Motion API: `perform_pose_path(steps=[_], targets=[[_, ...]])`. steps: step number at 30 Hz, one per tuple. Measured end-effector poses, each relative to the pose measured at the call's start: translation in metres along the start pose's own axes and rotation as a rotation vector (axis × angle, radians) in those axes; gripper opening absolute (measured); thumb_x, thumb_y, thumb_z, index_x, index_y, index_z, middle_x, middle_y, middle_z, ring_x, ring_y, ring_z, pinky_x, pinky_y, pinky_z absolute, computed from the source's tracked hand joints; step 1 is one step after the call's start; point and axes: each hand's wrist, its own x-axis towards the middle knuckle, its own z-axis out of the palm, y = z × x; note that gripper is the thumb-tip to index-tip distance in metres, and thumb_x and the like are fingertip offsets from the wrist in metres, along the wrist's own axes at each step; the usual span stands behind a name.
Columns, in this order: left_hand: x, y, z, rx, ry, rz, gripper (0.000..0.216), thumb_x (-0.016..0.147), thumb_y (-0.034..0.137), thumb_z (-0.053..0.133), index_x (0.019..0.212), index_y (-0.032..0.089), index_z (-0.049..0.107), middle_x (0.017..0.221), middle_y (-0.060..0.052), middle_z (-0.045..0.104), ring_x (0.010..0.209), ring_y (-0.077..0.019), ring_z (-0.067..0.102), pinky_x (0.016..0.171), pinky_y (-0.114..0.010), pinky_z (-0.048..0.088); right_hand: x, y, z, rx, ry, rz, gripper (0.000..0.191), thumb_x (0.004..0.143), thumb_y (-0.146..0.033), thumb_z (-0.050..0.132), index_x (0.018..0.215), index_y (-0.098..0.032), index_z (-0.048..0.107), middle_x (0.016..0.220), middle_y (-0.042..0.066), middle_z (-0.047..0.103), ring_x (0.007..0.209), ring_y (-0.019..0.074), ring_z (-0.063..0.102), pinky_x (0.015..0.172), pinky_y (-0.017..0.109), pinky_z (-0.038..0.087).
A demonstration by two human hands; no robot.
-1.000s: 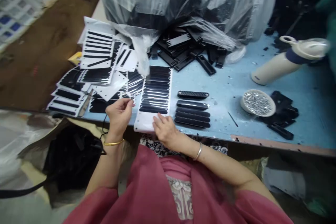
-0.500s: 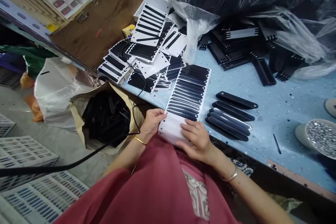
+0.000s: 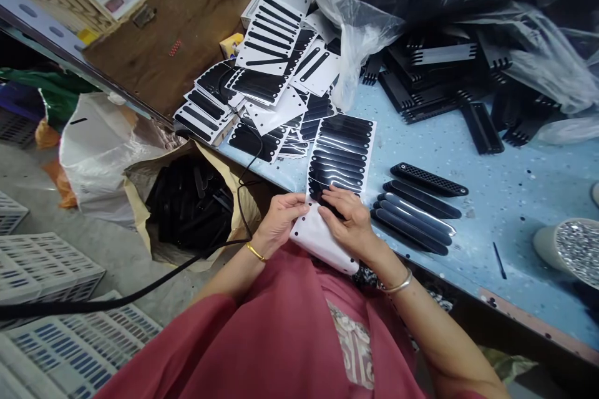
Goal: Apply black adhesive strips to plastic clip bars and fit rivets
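A white backing sheet with rows of glossy black stickers (image 3: 339, 146) slopes from the blue table toward my lap, its lower part bare white. My left hand (image 3: 281, 219) is closed, pinching the sheet's left edge between thumb and fingers. Across the lowest stickers lies my right hand (image 3: 349, 221), fingers slightly bent and thumb apart on the white part. Whether its fingertips have lifted a sticker's end I cannot tell. To the right are several long dark strips (image 3: 416, 218) side by side, with a black perforated piece (image 3: 429, 179) above them.
Sticker sheets (image 3: 271, 37) are heaped at the back left. Black slotted parts (image 3: 430, 87) lie under clear plastic (image 3: 369, 19). A tub of small metal pieces (image 3: 547, 240) stands at right, near a thin dark stick (image 3: 500, 260). A sack of black parts (image 3: 189, 199) stands below left; a black cable (image 3: 187, 262) crosses it.
My right hand has moved up the sheet from the bare white part onto the lowest stickers. The left hand still pinches the edge. The view has shifted slightly.
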Motion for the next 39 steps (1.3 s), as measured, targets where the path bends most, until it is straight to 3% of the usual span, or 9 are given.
perform_pose_path(steps=[8,12,16,21,24,26,28,33,39], targets=[[0.001,0.002,0.001,0.045,-0.023,0.044,0.025,0.054,0.023,0.087,0.075,0.013,0.079,0.069,-0.005,0.073,0.064,-0.0132,0.063,0.065,-0.024,0.049,0.016,-0.008,0.002,0.211,-0.006,0.102,0.015,0.086,-0.029,0.064,0.090,-0.024,0.078,0.094,0.009,0.078,0.099,0.0282,0.072,0.093,0.049,0.056],[0.002,0.001,-0.008,0.101,0.109,0.091,0.028,0.055,0.024,0.085,0.079,0.013,0.078,0.069,-0.004,0.073,0.059,-0.0120,0.061,0.059,-0.022,0.048,0.026,-0.017,-0.005,0.431,0.155,0.351,0.018,0.089,-0.037,0.063,0.090,-0.023,0.074,0.096,0.009,0.078,0.089,0.0245,0.074,0.084,0.043,0.060],[0.005,-0.001,-0.022,0.304,0.229,0.205,0.027,0.061,0.027,0.080,0.085,0.013,0.075,0.069,-0.003,0.073,0.059,-0.0132,0.063,0.057,-0.022,0.048,0.038,-0.029,-0.042,0.646,0.365,0.459,0.023,0.094,-0.042,0.058,0.093,-0.020,0.065,0.085,0.006,0.075,0.072,0.0201,0.073,0.073,0.040,0.063],[0.009,0.007,-0.032,0.899,0.328,0.524,0.029,0.071,0.031,0.073,0.096,0.017,0.075,0.067,-0.001,0.069,0.057,-0.0141,0.061,0.059,-0.024,0.050,0.027,-0.038,-0.112,0.482,0.527,0.372,0.015,0.087,-0.036,0.070,0.094,-0.023,0.069,0.075,0.001,0.070,0.061,0.0155,0.067,0.059,0.033,0.059],[0.008,0.020,-0.016,1.114,0.381,0.802,0.027,0.071,0.030,0.075,0.096,0.018,0.075,0.063,0.000,0.065,0.053,-0.0130,0.055,0.059,-0.026,0.049,0.007,-0.032,-0.140,0.277,0.467,0.308,0.011,0.083,-0.028,0.075,0.093,-0.025,0.074,0.072,0.001,0.070,0.060,0.0153,0.065,0.055,0.031,0.055],[0.008,0.026,0.009,1.073,0.278,0.851,0.022,0.073,0.030,0.076,0.093,0.019,0.074,0.065,0.000,0.065,0.054,-0.0127,0.055,0.060,-0.026,0.049,-0.004,-0.027,-0.147,0.109,0.361,0.231,0.012,0.082,-0.024,0.075,0.094,-0.025,0.076,0.073,0.001,0.071,0.062,0.0157,0.065,0.056,0.032,0.054],[0.012,0.028,0.041,0.930,0.058,0.745,0.019,0.075,0.031,0.076,0.089,0.019,0.074,0.069,-0.001,0.068,0.058,-0.0131,0.059,0.059,-0.025,0.051,-0.008,-0.022,-0.145,-0.028,0.265,0.115,0.013,0.084,-0.022,0.073,0.096,-0.024,0.076,0.075,0.003,0.072,0.064,0.0163,0.066,0.057,0.031,0.054],[0.038,0.022,0.118,0.572,-0.471,0.236,0.024,0.072,0.036,0.078,0.072,0.014,0.069,0.061,-0.002,0.065,0.049,-0.0112,0.059,0.049,-0.022,0.047,-0.005,-0.013,-0.135,-0.232,0.168,-0.066,0.015,0.091,-0.023,0.065,0.100,-0.019,0.075,0.075,0.006,0.072,0.065,0.0167,0.066,0.057,0.030,0.053],[0.067,0.027,0.152,0.413,-0.558,0.020,0.027,0.070,0.033,0.078,0.069,0.011,0.065,0.057,-0.004,0.066,0.043,-0.0090,0.058,0.043,-0.018,0.040,-0.007,0.006,-0.159,-0.415,0.285,-0.146,0.024,0.088,-0.027,0.070,0.110,-0.018,0.071,0.092,0.010,0.075,0.081,0.0205,0.071,0.070,0.033,0.059]])
